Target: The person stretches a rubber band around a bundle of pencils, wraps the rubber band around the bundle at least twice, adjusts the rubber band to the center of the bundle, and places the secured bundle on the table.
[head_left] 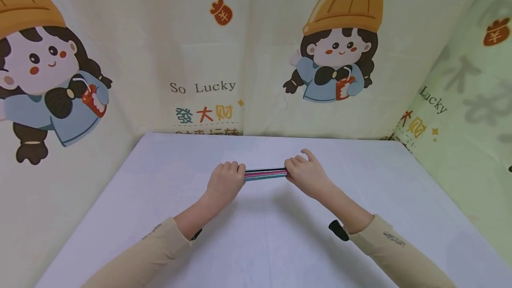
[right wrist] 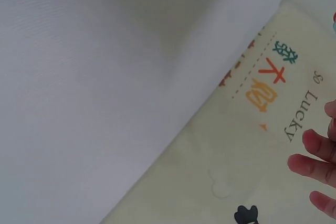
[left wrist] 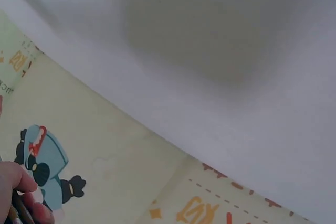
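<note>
A bundle of slim, straight pencil-like sticks [head_left: 266, 174] spans level between both hands in the head view, showing black, white, pink and teal lengths. The left hand [head_left: 226, 181] grips its left end with fingers curled over. At the right end, the right hand [head_left: 308, 174] holds the bundle, one finger lifted away from the rest. Both ends are hidden by the hands. In the left wrist view, fingers [left wrist: 18, 177] close around dark shafts at the lower left corner. Spread fingers [right wrist: 310, 166] of the right hand show at the right edge of the right wrist view; the bundle is out of frame there.
A white-covered table [head_left: 256, 243] lies beneath the hands, with soft shadows of the arms on it. Behind it hangs a cream curtain [head_left: 264, 114] printed with cartoon figures and lettering, continuing along both sides. A dark wrist device [head_left: 338, 230] sits under the right sleeve.
</note>
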A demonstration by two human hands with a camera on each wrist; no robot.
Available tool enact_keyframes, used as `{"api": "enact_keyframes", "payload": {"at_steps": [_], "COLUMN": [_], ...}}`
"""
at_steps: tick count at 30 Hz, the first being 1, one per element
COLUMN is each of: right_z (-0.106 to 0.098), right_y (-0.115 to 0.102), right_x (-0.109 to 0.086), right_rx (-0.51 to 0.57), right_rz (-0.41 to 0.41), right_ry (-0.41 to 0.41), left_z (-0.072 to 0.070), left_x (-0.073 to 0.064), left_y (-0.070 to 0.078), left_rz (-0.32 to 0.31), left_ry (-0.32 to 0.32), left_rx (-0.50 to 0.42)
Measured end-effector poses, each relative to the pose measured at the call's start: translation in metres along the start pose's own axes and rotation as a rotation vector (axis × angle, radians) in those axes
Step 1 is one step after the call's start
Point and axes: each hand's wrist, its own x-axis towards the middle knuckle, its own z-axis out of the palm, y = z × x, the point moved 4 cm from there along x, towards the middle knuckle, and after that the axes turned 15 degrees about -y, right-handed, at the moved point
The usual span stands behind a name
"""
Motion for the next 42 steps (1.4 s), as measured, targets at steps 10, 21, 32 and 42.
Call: {"api": "enact_keyframes", "payload": {"at_steps": [10,21,32,42], "right_z": [-0.005,-0.016,-0.003,-0.015], "right_y": [-0.006,-0.003,-0.007,-0.028], "right_x": [-0.002,0.005,-0.003,0.007], "right_rx": [-0.085,0.073,-0.059,0.033], "right_rz": [-0.001,0.056,-0.065,-0.012], "right_ry": [-0.076,-0.092,-0.074,-0.003], "left_z": [0.006,-0.010,0.000,-0.011], "left_x": [-0.001,0.007,-0.003,0.005], "left_y": [0.009,0.016,0.010,0.024], "left_rz": [-0.028,-0.012,-0.001,0.007], "left_ry": [0.037,0.044,0.072,0.181], "left_rx": [0.056,0.046,0.047,0.036]}}
